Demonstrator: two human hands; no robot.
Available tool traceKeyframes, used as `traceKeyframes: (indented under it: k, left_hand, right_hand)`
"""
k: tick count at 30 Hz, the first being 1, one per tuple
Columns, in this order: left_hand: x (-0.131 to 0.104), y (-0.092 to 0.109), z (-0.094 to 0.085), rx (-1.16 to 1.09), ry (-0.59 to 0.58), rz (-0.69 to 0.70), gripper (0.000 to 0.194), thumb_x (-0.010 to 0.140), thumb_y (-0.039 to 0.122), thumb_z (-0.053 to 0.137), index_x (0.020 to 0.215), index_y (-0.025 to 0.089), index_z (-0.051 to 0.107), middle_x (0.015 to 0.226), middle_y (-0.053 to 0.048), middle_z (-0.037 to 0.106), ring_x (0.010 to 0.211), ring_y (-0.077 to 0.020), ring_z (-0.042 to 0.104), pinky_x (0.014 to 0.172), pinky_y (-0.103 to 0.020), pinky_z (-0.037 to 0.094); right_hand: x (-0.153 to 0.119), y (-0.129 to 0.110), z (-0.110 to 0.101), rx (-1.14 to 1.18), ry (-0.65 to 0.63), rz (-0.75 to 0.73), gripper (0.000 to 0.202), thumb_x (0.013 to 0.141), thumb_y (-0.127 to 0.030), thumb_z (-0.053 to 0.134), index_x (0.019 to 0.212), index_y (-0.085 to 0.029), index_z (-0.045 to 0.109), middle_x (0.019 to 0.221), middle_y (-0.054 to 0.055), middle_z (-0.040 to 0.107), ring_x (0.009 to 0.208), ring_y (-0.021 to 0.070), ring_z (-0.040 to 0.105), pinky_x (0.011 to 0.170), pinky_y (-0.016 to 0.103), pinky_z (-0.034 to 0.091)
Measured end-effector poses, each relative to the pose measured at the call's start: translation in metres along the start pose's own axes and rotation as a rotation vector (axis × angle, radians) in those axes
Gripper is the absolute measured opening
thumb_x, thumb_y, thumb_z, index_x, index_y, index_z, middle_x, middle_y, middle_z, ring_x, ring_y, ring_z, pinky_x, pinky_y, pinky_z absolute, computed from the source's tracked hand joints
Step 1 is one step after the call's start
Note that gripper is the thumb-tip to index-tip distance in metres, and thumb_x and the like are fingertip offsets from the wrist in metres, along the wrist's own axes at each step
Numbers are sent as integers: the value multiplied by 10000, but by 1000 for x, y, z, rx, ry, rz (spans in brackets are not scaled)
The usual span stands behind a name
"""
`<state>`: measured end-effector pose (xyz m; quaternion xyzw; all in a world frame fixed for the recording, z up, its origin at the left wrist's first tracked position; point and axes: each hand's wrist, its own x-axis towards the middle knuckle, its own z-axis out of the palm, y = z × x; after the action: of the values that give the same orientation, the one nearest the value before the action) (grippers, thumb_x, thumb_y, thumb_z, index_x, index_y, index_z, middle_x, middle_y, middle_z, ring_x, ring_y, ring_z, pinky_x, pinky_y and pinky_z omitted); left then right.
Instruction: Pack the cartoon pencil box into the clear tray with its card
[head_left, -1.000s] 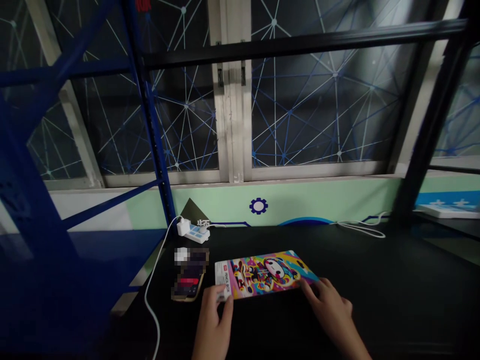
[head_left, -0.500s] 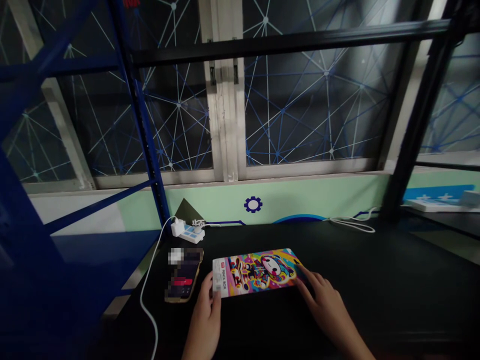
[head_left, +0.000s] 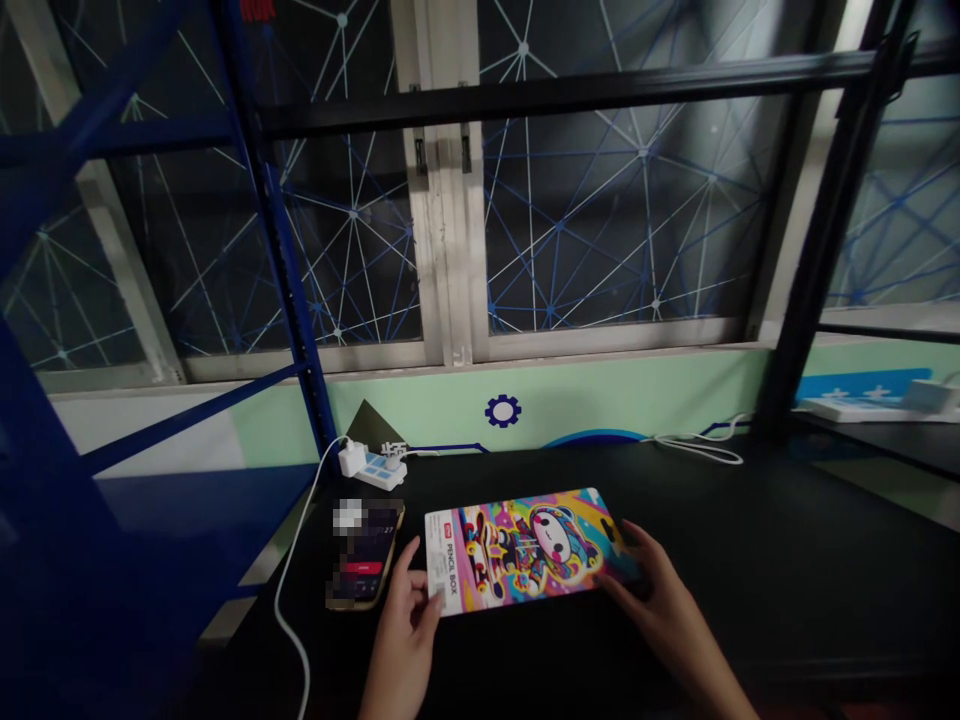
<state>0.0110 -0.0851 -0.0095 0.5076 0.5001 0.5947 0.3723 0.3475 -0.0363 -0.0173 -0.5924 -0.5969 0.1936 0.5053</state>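
Both hands (head_left: 401,625) (head_left: 660,585) (fingers (head_left: 412,553) half-open) hold the box (head_left: 517,550).

Left grip (head_left: 405,625) and right grip (head_left: 651,588) are seen bare; slim fingers (head_left: 409,560) are noted; right forearm (head_left: 709,660) is seen uncovered as well.

The camera rides on my head and looks forward and down across the flat black bench (head_left: 757,610). It is near enough that the larger lettering on the flat, multicoloured pencil box (head_left: 517,555) reads plainly (the smaller print blurs). My bare left hand (head_left: 405,610) and bare right hand (head_left: 660,585) enter from the bottom edge. The view is wide, facing the pale green wall strip (head_left: 427,405) and the dark, line-patterned window panes (head_left: 600,225) above it, between a blue metal post (head_left: 279,265) and a black metal post (head_left: 814,260).
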Motion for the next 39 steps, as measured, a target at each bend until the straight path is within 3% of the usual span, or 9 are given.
traceKeyframes:
  k: [8,12,16,20,24,29,34,37,39]
  left_hand:
    - [2,-7,-4,19,-11,-75,669,847,598,648,1372,193,562,1099,-84,695,924,-225,684,844,-349,546]
    - [5,-5,-6,34,11,-122,673,839,665,616,1316,190,605,944,-37,675,760,-189,633,706,-316,523]
    - [8,-4,-6,75,-22,-128,689,872,673,556,1375,203,539,778,28,595,645,-160,550,600,-279,463]
    - [9,-5,-5,118,-26,-118,621,876,651,553,1312,208,566,790,14,616,672,-177,585,603,-283,459]
    - [9,-3,-5,156,-18,-82,494,918,569,495,1243,205,579,807,7,615,684,-176,600,597,-276,458]
    - [11,-2,-8,216,21,-40,376,917,498,501,1111,202,628,716,27,585,602,-165,569,616,-301,481]
    - [3,-3,2,340,155,84,347,931,432,506,1143,214,673,1230,-135,635,1175,-306,607,1024,-495,469]
    - [-7,-2,21,643,141,310,358,980,349,479,1293,325,650,1503,-89,536,1431,-330,435,1159,-609,332]
    - [-10,1,35,829,43,418,381,993,314,490,1341,401,618,1502,-38,577,1423,-330,468,1167,-704,263]
  right_hand:
    - [-1,-5,-3,-106,-36,26,743,775,-668,636,1345,-193,597,1307,131,705,1179,327,673,961,386,546]
    - [-4,-7,4,-324,9,-133,549,907,-613,500,1226,-213,699,1212,145,712,1106,324,678,950,446,535]
    - [-15,-21,26,-640,172,-323,447,953,-526,476,1253,-284,703,1431,139,604,1291,402,545,1005,621,440]
    - [-40,-58,64,-635,-92,-562,408,990,-514,517,1379,-422,598,1465,33,616,1325,357,560,1076,651,362]
    - [-55,-90,84,-526,-409,-688,576,978,-576,544,1519,-408,442,1567,7,499,1401,328,505,1106,575,395]
    - [-34,-59,50,-563,-294,-557,386,1003,-563,513,1337,-412,636,1481,2,598,1368,313,549,1117,614,382]
    - [-12,-16,19,-624,-215,-598,443,932,-511,645,1355,-381,628,1464,54,612,1345,350,568,1102,664,386]
    - [-11,-18,28,-635,-219,-619,442,927,-468,658,1353,-357,632,1481,67,595,1364,354,549,1096,648,409]
    - [-9,-26,39,-625,-256,-636,485,928,-451,656,1395,-330,602,1514,79,559,1388,352,523,1110,634,410]
